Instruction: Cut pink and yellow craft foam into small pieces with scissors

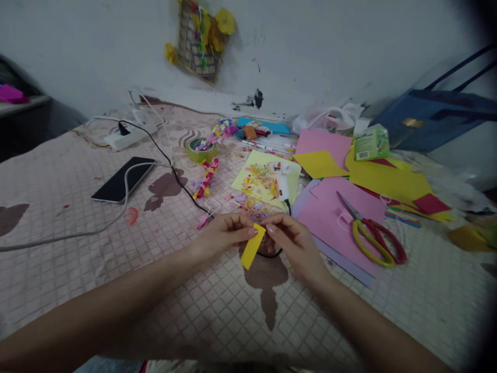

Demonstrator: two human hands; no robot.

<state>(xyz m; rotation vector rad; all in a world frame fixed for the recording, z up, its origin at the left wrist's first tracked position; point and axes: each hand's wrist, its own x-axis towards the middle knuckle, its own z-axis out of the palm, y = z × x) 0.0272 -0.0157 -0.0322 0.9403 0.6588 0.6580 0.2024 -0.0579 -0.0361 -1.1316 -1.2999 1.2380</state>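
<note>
Two hands meet over the quilted cover [174,311], a yellow paper strip [250,253] between them.
Both forearms reach in from the lower corners and angle toward each other, wrists low, fingers curled inward. The left hand [221,234] pinches the strip near its upper end, thumb on top, with the lower end slanting down to the left, clear of the fingers. The right hand [298,243] is bent at the strip's upper right corner, thumb and forefinger brought close; whether they grip it, I cannot quite tell. Beyond the hands lies a white glue gun [282,185]; scissors [360,220] rest on pink paper [330,207] to the right.
</note>
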